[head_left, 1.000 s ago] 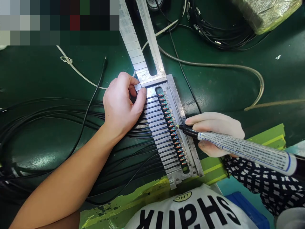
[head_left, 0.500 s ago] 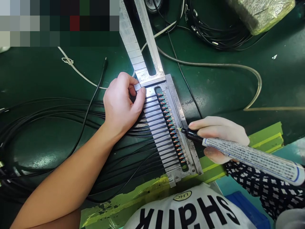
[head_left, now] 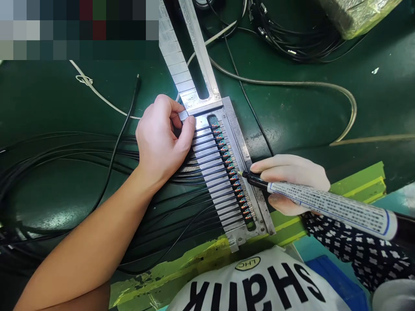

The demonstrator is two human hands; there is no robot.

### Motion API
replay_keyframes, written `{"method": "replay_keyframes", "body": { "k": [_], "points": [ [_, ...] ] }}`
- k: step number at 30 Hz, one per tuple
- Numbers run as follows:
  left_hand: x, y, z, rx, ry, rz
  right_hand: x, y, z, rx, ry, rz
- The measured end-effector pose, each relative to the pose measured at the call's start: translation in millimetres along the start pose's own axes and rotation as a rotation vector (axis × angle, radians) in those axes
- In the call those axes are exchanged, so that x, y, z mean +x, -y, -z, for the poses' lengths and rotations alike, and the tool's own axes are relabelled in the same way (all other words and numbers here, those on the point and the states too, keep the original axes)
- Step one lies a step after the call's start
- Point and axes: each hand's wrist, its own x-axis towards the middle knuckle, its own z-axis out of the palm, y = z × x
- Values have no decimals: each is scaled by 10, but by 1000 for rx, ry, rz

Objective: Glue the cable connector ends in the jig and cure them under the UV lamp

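Note:
A metal comb-like fixture [head_left: 241, 144] lies on the green table and holds a row of several black cables [head_left: 207, 166] with coloured wire ends [head_left: 231, 168]. My left hand [head_left: 162, 140] rests on the cables at the fixture's left side, fingers curled, thumb and forefinger pinching a small metal piece [head_left: 183, 115] at its top corner. My right hand [head_left: 290, 181], in a white glove, grips a marker pen [head_left: 324, 205]. The pen's tip touches the wire ends about halfway down the row.
Black cable loops [head_left: 65, 172] spread over the table at left. A metal rail [head_left: 189, 52] runs up from the fixture. More cables [head_left: 292, 39] and a wrapped bundle [head_left: 359, 15] lie at top right. A beige hose [head_left: 292, 84] curves right. Yellow-green tape [head_left: 359, 181] marks the table edge.
The pen tip has stayed near the middle of the wire row, shifting only slightly. My left hand keeps its pinch. The view has drifted a little.

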Motion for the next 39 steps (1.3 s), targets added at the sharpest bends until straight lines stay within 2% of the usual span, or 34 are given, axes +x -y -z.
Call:
{"method": "replay_keyframes", "body": {
  "k": [20,24,31,39],
  "points": [
    [-7,5,11,12,9,12,-38,2,5,15,-1,-11],
    [-7,12,3,33,-4,-14,-11,8,8,10,16,-9],
    [-17,88,-54,-58,-45,-62,0,10,-21,-16,-15,-3],
    [-14,103,-70,-55,-70,-97,4,13,0,-20,26,-29]
  ]
}}
